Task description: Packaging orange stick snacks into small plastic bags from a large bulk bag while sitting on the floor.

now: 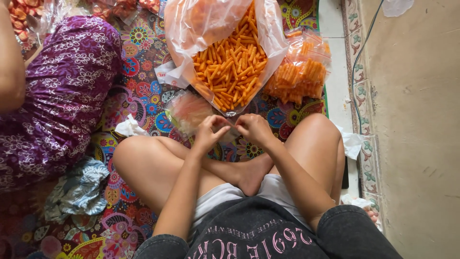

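Note:
I sit cross-legged on a patterned mat. My left hand (pixel 210 132) and my right hand (pixel 254 128) meet in front of my shins, both pinching a small clear plastic bag (pixel 229 130) between the fingertips. Just beyond them lies a large open plastic bag of orange snack sticks (pixel 230 62). A small filled clear packet (pixel 189 111) rests left of my hands.
Sealed packets of orange sticks (pixel 299 72) pile at the right of the big bag. Another person in purple floral cloth (pixel 62 96) sits at the left. White tissues (pixel 129 127) lie nearby. A tiled floor edge (pixel 357 86) and a cable (pixel 357 62) run at the right.

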